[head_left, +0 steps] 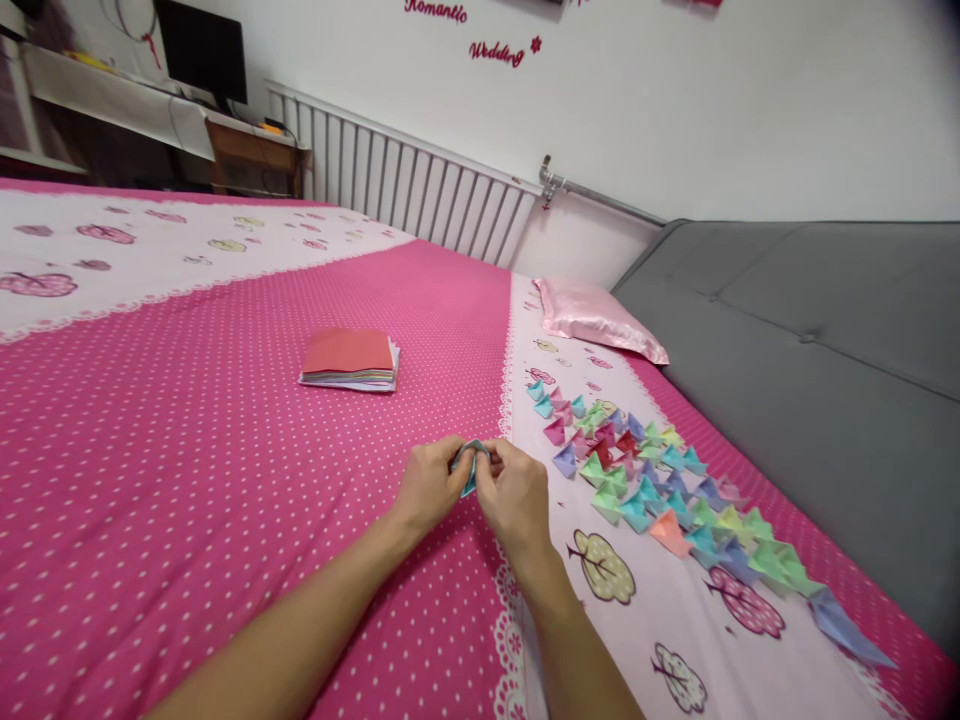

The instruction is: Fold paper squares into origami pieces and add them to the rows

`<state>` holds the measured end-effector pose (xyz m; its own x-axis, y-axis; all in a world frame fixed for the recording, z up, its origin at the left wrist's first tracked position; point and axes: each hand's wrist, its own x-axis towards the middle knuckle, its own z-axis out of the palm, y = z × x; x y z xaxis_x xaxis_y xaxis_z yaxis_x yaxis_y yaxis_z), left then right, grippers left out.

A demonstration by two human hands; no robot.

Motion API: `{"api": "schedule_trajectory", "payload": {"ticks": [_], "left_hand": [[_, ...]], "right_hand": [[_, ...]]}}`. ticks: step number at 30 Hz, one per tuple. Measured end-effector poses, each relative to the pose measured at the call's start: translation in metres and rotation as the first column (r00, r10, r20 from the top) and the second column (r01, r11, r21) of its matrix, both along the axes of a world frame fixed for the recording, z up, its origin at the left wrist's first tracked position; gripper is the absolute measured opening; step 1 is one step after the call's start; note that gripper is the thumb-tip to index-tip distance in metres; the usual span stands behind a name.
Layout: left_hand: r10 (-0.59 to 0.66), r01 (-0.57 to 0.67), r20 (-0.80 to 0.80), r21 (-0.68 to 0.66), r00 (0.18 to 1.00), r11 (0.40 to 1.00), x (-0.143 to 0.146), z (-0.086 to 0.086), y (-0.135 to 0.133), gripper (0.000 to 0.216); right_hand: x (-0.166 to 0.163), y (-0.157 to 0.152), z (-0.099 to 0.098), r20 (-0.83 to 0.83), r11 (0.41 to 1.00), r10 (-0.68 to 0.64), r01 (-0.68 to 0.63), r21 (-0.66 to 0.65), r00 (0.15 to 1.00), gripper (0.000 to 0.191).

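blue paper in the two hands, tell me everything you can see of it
The blue paper is a small, thin-looking folded piece, greyish blue at the top and teal lower down. The left hand and right hand pinch it from either side, over the dotted pink bedspread. The hands hide much of it, so its full shape cannot be told.
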<state>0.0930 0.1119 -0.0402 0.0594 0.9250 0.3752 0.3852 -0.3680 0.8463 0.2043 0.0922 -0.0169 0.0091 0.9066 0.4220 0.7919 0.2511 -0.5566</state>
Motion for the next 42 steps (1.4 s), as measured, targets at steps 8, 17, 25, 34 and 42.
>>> {"api": "schedule_trajectory", "payload": {"ticks": [8, 17, 25, 34, 42], "left_hand": [[-0.171, 0.333, 0.466, -0.291, 0.868, 0.897, 0.002, -0.005, 0.006, 0.024], [-0.015, 0.244, 0.578, -0.321, 0.816, 0.915, 0.0, -0.001, 0.008, 0.024], [0.005, 0.201, 0.565, -0.302, 0.825, 0.932, 0.002, -0.001, 0.007, 0.019], [0.005, 0.311, 0.651, -0.369, 0.759, 0.876, -0.001, 0.005, 0.005, 0.033], [0.007, 0.234, 0.584, -0.336, 0.812, 0.912, 0.0, -0.003, 0.009, 0.029]], "right_hand": [[0.004, 0.003, -0.002, -0.089, 1.0, -0.018, 0.019, 0.018, 0.996, 0.022], [0.004, 0.012, -0.011, -0.464, 0.99, 0.002, -0.068, -0.126, 0.886, 0.027], [0.005, 0.015, -0.023, -0.505, 0.976, 0.015, -0.122, -0.18, 0.863, 0.021], [0.009, 0.017, -0.021, -0.555, 0.974, 0.068, -0.176, -0.145, 0.829, 0.02], [0.004, 0.014, -0.02, -0.414, 0.977, 0.051, -0.132, -0.17, 0.909, 0.029]]}}
